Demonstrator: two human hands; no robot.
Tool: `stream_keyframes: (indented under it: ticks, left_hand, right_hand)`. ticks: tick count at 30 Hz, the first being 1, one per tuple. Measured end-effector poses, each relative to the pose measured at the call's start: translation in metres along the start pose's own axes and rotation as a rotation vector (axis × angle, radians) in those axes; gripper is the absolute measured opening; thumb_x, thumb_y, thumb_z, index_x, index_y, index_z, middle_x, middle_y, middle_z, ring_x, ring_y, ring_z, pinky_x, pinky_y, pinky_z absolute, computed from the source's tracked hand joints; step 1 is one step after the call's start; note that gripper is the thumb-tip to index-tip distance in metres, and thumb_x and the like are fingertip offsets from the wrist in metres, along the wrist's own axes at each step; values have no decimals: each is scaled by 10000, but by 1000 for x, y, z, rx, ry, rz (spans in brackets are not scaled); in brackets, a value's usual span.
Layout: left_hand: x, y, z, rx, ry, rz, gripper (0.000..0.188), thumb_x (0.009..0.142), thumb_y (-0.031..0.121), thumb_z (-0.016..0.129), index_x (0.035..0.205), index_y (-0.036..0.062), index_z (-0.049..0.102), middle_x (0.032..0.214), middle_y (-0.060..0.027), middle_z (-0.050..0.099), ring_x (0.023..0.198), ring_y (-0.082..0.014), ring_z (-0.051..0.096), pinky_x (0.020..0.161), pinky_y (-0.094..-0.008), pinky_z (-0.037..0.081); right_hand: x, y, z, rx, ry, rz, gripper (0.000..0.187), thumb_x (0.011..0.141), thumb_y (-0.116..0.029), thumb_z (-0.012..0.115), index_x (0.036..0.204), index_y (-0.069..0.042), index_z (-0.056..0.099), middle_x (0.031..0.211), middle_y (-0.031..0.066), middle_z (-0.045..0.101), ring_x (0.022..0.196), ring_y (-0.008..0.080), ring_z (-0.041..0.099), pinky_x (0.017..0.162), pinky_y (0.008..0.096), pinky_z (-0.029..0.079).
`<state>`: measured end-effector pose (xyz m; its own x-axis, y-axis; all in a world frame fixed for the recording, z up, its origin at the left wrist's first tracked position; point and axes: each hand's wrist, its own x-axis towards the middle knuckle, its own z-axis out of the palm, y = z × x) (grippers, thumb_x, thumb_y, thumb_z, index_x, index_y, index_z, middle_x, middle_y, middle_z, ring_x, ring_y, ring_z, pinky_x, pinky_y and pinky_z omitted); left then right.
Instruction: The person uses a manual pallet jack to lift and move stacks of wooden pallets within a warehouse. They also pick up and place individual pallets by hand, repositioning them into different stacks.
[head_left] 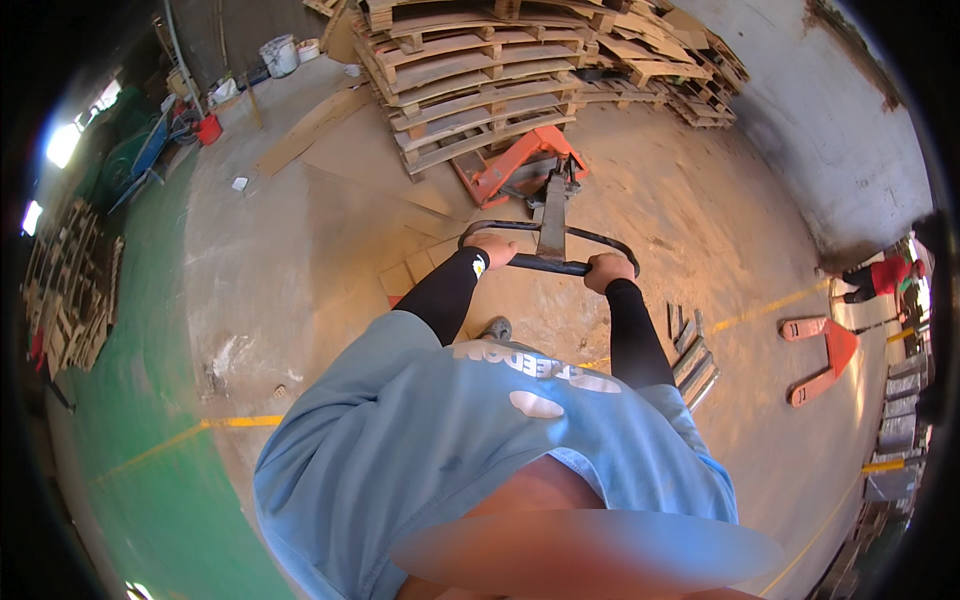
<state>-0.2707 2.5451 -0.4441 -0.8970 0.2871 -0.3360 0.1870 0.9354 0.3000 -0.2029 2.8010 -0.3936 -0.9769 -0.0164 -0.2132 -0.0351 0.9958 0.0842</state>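
On the dusty concrete floor (770, 430) before me rises a tall stack of wooden pallets (480, 80), faced by a person in a light blue shirt (450, 400) with black sleeves (440, 300). An orange pallet jack (525, 155) stands against the stack's near side, its handle (552, 215) pointing toward the person. The left hand (492, 249) is curled around the left of the handle's black loop (548, 263), the right hand (609, 270) around its right.

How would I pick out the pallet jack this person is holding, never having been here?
Start at the tall stack of wooden pallets at the top. Just below it is an orange pallet jack with a dark loop handle. Unlike the other orange jack at far right, it has a left hand and a right hand on its handle.
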Motion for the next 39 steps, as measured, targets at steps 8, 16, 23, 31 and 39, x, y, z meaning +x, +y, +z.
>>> stream_keyframes:
  ticks: [8,16,23,31,39]
  left_hand:
    - [-58,69,68,-62,92,-33,635,923,474,292,995,-14,691,1091,-230,659,1064,-366,617,923,-470,454]
    - [-57,142,26,-22,43,-16,609,944,452,276,1079,20,684,1147,-237,633,1106,-374,592,976,-486,420]
    - [64,242,-191,-274,271,-180,509,917,476,412,895,68,716,908,-165,701,918,-326,671,808,-443,507]
    - [97,320,-181,-104,760,-316,586,916,517,404,803,30,709,784,-193,682,769,-378,665,706,-484,503]
    - [-54,406,157,-214,326,-253,435,876,390,515,612,83,673,620,-142,641,611,-381,613,748,-523,434]
  right_hand:
    - [-63,66,50,-2,43,-65,295,763,-243,552,986,-155,725,976,116,706,962,303,664,806,405,530]
    - [-66,144,-25,-73,-26,-257,320,724,-235,541,967,-157,734,958,115,706,940,307,664,798,411,528]
    - [90,249,-219,133,228,-260,313,607,-182,610,888,-125,735,882,167,694,852,343,666,747,416,534]
    - [169,345,-211,129,464,-553,236,651,-270,641,831,-136,713,767,176,672,774,341,663,672,429,536]
    - [-31,406,60,-7,-323,-579,229,769,-303,600,896,-133,686,800,152,694,788,321,693,674,459,535]
